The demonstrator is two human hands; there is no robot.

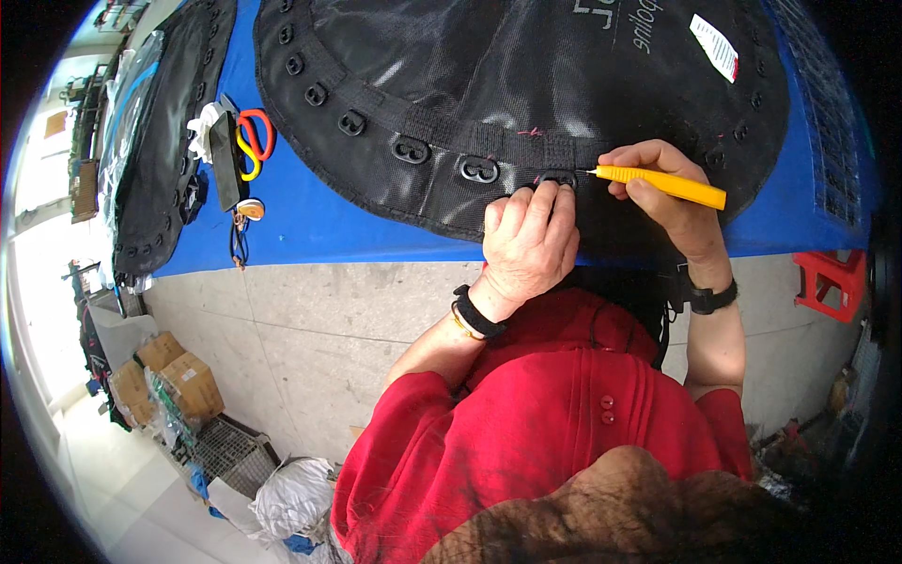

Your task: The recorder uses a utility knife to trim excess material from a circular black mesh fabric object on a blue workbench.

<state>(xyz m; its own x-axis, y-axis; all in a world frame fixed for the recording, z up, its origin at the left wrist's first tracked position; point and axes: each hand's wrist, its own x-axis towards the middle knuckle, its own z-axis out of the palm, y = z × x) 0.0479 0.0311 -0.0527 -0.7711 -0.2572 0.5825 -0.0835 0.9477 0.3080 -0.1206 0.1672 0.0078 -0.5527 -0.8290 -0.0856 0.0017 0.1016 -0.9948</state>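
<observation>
Wearer: Across the bottom of the frame, brown hair [611,508] above a bright red buttoned shirt [554,414]; the hair hides part of the lower view.
Hands: Right of centre, near each other but apart. The left hand [532,237] is curled, fingertips on an oval black plastic ring [559,176]; whether they pinch or only press it, I cannot tell. The right hand [665,193] is wrapped around a slim yellow tool with a thin pointed tip [691,188].
Yellow tool: Nearly level, its tip points left to the ring's right end; contact is too small to make out. It seems gripped like a pen for fine control, while the left hand appears to steady the ring.
Black fabric: A large, rounded black mesh sheet [432,75] fills the upper centre, its curved edge turned toward the wearer, probably to bring the row of black plastic rings [480,170] within reach. Short pink threads [531,133] lie on its band; a white printed label [714,47] sits upper right.
In the way: The left fingers cover the ring's lower part.
Blue counter: On its bare blue surface [310,240], upper left, red-and-yellow-handled scissors [257,141] rest beside a flat black object [225,160], clear of both hands.
Beyond: A second black mesh piece [164,141] at far left; a red plastic stool [832,285] at right; brown cardboard boxes [191,383] at lower left.
</observation>
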